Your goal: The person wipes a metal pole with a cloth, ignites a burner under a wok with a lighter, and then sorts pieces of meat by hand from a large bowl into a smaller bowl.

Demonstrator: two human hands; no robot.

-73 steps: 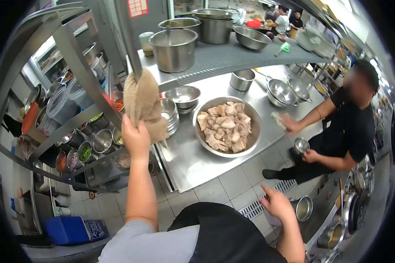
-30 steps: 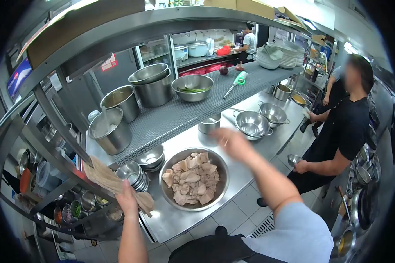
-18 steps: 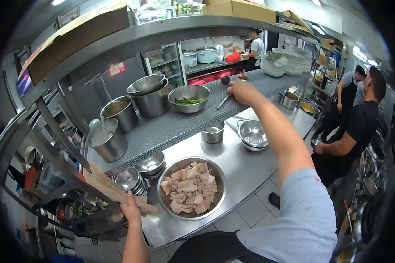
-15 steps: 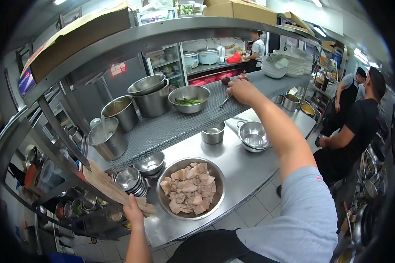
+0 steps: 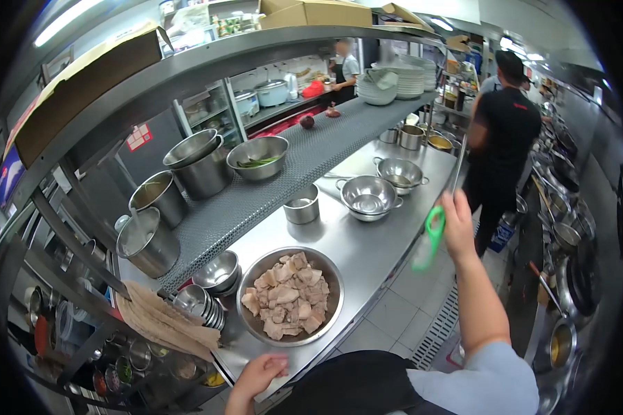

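My right hand is raised over the right edge of the steel counter, its fingers closed round a green-handled tool. The tool has a long, thin metal shaft pointing up, while its green looped end hangs below, smeared by motion. My left hand is over the counter's front edge with its fingers stretched out and nothing in them. Just ahead of it stands a wide metal bowl heaped with pale meat chunks. A beige cloth drapes over the left side.
Above the counter, a mesh-covered shelf holds pots, a bowl of green vegetables, red onions and stacked plates. Colanders and a small pot stand on the counter. A person in black is in the aisle.
My right hand has come off the shelf, moving right and down with the tool. The left hand has left the cloth and moved right. The view has turned right; the co-worker in black has turned away.
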